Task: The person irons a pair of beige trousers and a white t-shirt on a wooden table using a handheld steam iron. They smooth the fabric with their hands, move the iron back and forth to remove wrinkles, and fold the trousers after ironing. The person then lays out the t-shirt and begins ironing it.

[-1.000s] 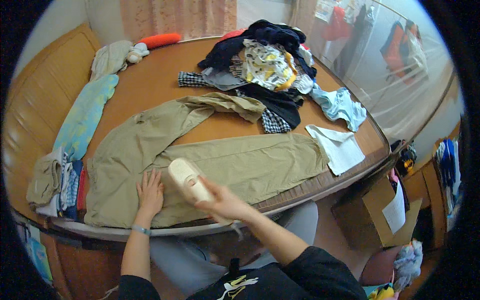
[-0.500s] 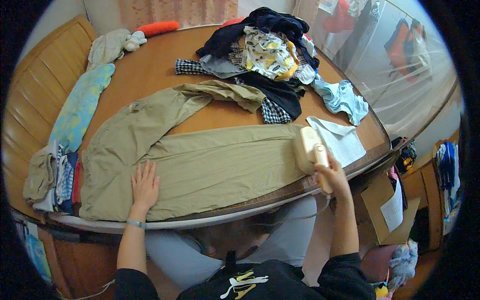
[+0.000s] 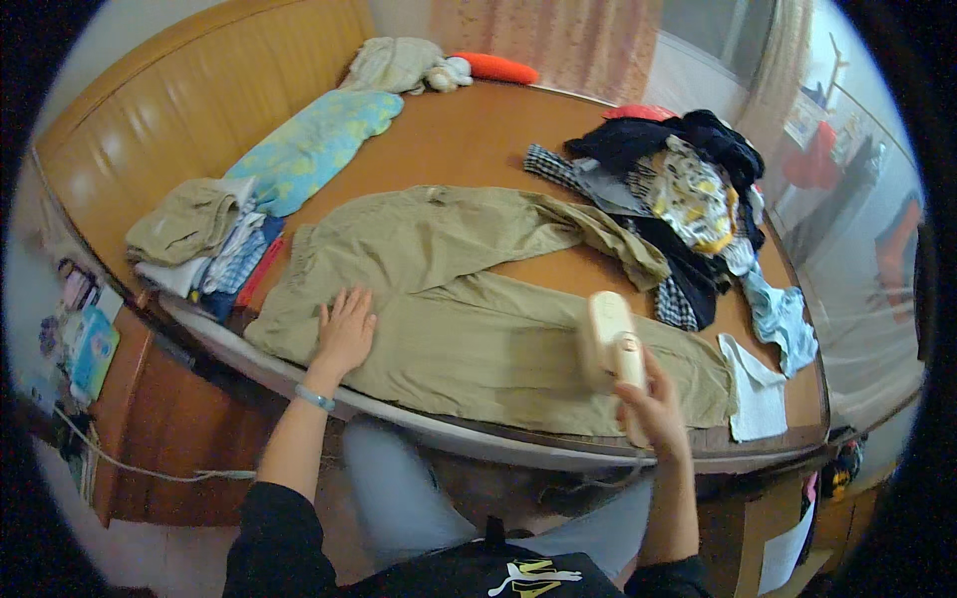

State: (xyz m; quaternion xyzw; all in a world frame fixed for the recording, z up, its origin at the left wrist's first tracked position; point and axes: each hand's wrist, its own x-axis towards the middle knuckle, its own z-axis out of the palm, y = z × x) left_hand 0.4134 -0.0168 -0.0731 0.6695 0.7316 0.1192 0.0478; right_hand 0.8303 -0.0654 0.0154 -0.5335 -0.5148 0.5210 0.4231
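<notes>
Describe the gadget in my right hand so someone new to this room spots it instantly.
Start at the brown bed and find the khaki trousers spread along its near edge. Over their nearer leg, the right hand holds the cream gadget. Its hard body sets it apart from the trousers and white cloth nearby.

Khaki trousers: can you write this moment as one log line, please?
left hand: flat on khaki trousers | right hand: gripping cream handheld appliance | appliance: over near leg, contact unclear | white cloth: by cuff
</notes>
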